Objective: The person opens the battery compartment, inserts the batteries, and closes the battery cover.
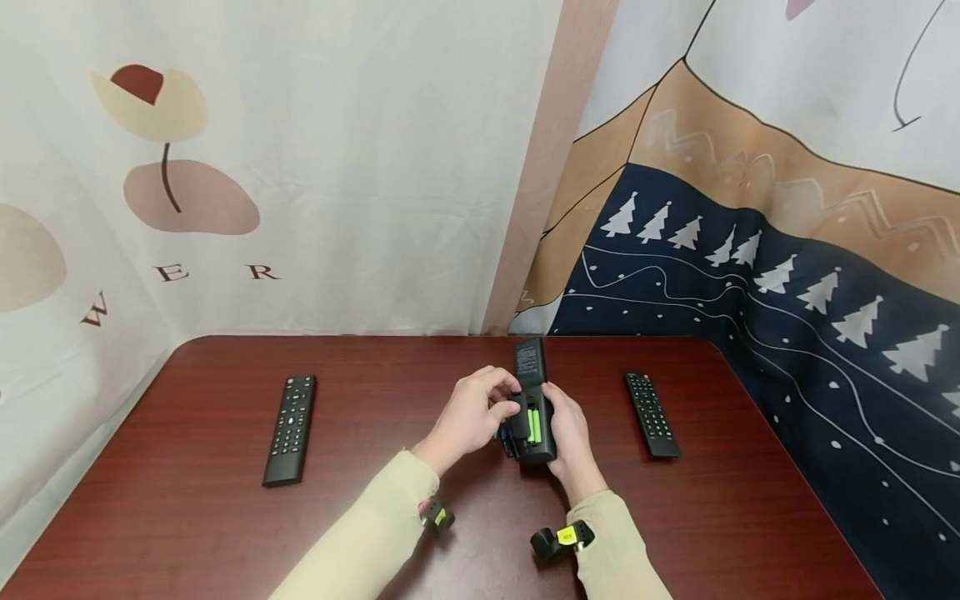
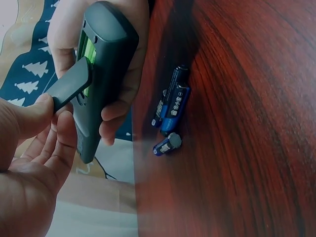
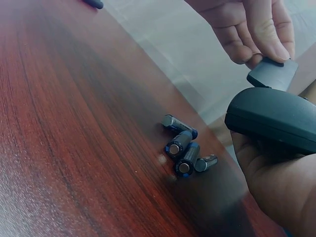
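Note:
A black remote control (image 1: pixel 530 358) is held over the table with its back up, and my right hand (image 1: pixel 572 437) grips it along the right side. Green batteries (image 1: pixel 534 425) lie in its uncovered battery compartment. Between thumb and fingers, my left hand (image 1: pixel 467 417) pinches the black battery cover (image 2: pixel 74 83). One end of the cover overlaps the compartment's edge in the left wrist view, with the cover tilted away from the remote. Several blue-and-black batteries (image 3: pixel 186 159) lie loose on the table below the remote, partly hidden by the hands in the head view.
Another black remote control (image 1: pixel 291 429) lies face up at the left of the dark red wooden table (image 1: pixel 360 533). A third, slimmer remote control (image 1: pixel 651 414) lies face up on the right. Printed curtains (image 1: pixel 375 167) hang behind the table and along its right side.

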The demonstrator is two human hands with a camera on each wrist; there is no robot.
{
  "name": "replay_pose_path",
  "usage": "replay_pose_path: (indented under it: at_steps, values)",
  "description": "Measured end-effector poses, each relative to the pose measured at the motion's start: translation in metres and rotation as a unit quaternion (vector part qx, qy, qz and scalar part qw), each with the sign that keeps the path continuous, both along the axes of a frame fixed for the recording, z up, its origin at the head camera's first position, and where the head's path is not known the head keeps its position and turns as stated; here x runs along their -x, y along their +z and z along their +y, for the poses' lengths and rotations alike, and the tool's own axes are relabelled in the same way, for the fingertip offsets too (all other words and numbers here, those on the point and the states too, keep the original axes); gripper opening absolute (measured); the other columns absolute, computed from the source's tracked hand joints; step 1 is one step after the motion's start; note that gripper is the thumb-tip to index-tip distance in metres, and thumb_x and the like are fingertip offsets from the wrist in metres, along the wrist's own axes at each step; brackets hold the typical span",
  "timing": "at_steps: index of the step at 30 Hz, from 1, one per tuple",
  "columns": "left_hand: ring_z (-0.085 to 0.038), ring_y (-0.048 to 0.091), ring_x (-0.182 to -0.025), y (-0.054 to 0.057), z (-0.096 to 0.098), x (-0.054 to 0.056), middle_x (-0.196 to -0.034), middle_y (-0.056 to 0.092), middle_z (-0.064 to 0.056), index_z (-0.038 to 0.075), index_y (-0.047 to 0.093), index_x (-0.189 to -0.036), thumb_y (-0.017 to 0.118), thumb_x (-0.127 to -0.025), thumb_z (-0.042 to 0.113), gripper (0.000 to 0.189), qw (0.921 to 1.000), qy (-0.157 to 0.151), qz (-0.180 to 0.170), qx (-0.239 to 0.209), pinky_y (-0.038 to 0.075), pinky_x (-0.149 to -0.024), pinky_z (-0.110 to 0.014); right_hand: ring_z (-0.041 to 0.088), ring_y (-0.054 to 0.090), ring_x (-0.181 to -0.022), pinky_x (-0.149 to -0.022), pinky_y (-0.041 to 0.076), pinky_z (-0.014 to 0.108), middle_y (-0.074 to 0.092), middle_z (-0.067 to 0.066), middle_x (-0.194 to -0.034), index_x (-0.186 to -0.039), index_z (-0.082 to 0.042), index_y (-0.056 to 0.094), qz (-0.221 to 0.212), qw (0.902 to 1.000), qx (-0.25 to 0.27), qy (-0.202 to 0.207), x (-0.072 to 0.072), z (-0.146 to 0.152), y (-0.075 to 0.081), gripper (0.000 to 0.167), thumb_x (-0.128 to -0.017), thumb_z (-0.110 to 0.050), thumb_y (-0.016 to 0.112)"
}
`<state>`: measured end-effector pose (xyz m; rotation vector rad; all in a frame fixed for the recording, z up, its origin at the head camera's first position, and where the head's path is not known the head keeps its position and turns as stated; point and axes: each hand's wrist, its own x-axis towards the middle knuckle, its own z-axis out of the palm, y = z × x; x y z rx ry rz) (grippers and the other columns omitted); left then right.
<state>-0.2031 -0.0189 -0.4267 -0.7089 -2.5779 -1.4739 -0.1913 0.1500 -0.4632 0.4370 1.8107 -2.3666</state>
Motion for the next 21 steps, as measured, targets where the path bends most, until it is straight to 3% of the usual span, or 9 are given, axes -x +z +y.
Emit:
replay_pose_path:
  at_steps: [21]
  values:
    - [-0.016, 0.066, -0.083, 0.0012, 0.0085, -0.0047, -0.101, 0.067, -0.005, 0.007, 0.071, -0.105, 0.077, -0.09, -0.001, 0.017, 0.9995, -0.023, -0.019, -0.009, 0.055, -0.074, -0.025, 0.014, 0.065, -0.092, -0.079, 0.056, 0.03, 0.06, 0.013, -0.127, -0.157, -0.007, 0.038, 0.004, 0.9999, 0.01, 0.0, 0.0008, 0.001, -0.0033, 0.056, -0.109, -0.035, 0.043]
